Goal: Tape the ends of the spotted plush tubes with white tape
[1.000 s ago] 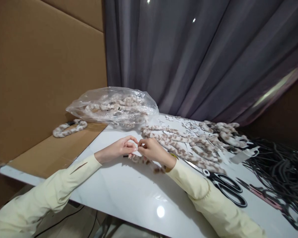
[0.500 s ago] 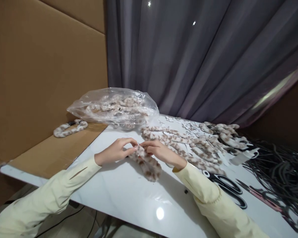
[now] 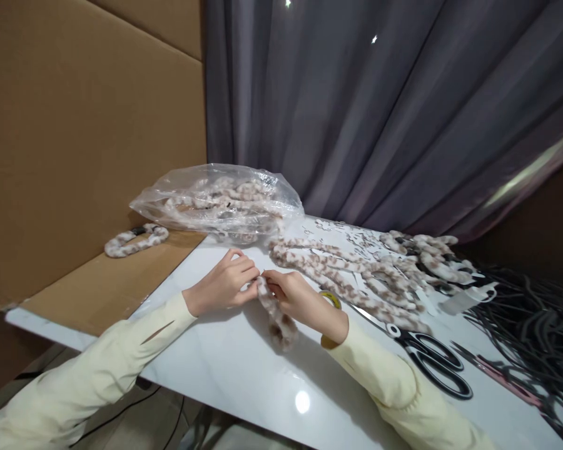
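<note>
Over the white marbled table, a brown-and-white furry strip (image 3: pixel 278 322) hangs in a bent loop below my fingers. My left hand (image 3: pixel 229 281) pinches at its upper end, thumb and fingers pressed together. Right beside it, my right hand (image 3: pixel 293 297) is closed on the same strip, its fingertips almost touching the left ones. What exactly lies between the fingertips is too small to make out. Behind my hands, several similar furry strips (image 3: pixel 347 284) lie spread out on the table.
A clear plastic bag (image 3: pixel 182 212) of furry pieces stands behind. One furry loop (image 3: pixel 122 245) lies on cardboard (image 3: pixel 107 281) at left. To the right are black-handled scissors (image 3: pixel 438 359), pink-handled scissors (image 3: pixel 502 375), a yellow tape roll (image 3: pixel 331 299), a translucent bottle (image 3: pixel 464 299) and black cords (image 3: pixel 535 319).
My left hand has turned, its back now more towards me. The furry strip has swung slightly and looks narrower. My right wrist has shifted, and the yellow tape roll now shows.
</note>
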`<state>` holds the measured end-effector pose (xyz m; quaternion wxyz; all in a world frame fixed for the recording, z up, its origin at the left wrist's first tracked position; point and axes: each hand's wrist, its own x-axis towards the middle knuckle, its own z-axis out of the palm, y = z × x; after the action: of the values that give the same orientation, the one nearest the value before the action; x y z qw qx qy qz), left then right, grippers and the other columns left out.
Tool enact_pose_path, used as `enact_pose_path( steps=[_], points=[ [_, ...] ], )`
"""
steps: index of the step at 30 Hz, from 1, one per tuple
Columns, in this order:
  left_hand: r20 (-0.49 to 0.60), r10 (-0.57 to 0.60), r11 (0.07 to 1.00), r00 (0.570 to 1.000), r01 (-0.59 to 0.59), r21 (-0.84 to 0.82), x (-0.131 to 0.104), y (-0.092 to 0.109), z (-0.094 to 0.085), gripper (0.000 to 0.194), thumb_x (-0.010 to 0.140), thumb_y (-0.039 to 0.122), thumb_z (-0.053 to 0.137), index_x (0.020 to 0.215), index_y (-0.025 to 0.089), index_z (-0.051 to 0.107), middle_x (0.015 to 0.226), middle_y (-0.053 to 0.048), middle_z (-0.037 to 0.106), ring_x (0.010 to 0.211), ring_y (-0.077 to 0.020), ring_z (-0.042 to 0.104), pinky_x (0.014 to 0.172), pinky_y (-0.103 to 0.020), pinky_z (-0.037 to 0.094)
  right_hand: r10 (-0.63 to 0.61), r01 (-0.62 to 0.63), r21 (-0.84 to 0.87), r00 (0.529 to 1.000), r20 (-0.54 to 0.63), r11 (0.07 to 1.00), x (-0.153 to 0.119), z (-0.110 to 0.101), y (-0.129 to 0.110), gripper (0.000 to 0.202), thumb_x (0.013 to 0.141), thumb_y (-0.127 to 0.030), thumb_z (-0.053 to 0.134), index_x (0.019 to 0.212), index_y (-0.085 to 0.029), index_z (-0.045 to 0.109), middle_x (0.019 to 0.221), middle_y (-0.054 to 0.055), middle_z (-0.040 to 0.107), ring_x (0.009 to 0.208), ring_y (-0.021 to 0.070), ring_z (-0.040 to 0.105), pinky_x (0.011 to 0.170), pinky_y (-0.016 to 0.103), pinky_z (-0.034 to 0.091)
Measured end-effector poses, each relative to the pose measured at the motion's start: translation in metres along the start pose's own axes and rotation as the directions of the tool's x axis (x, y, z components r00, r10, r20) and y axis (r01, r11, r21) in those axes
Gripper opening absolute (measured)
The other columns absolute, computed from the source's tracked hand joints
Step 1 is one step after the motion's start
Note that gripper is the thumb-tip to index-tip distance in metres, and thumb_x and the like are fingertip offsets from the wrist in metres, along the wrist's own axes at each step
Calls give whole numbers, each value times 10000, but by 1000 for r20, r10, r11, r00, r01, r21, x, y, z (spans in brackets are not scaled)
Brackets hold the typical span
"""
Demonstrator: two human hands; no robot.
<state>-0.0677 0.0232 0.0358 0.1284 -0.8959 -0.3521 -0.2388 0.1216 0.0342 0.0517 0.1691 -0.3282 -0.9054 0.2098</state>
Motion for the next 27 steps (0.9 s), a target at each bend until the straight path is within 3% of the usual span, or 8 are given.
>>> enact_pose_path(
  steps=[8,14,22,27],
  points=[
    [-83,45,992,996,-34,125,-1,1,0,227,843,158,393,701,171,569,705,-37,587,690,-156,509,811,-347,352,21,-22,-19,998,-59,1000,-3,0,-5,198,762,19,395,728,-170,440,565,-45,384,504,93,342,514,216,229],
    [-113,-4,1000,994,2,-16,-3,1,-1,198,818,145,419,724,183,590,711,-32,595,687,-160,516,822,-359,337,37,-33,42,996,-84,999,-5,-8,-10,195,775,10,397,763,-162,488,615,0,532,560,111,474,548,206,297],
    [-173,-29,997,984,41,66,-3,1,-3,183,824,132,419,741,172,577,689,-30,597,665,-155,529,760,-339,335,120,-110,78,983,-138,991,-3,-13,-4,176,819,-48,415,720,-161,506,658,45,609,598,146,570,565,227,370],
    [-197,-160,986,967,165,8,-2,-1,-1,111,821,175,448,791,156,554,731,-40,600,708,-170,543,716,-313,340,132,-119,134,987,-90,984,-5,-17,0,194,837,-79,411,685,-166,497,677,55,642,622,163,627,548,230,428]
  ],
)
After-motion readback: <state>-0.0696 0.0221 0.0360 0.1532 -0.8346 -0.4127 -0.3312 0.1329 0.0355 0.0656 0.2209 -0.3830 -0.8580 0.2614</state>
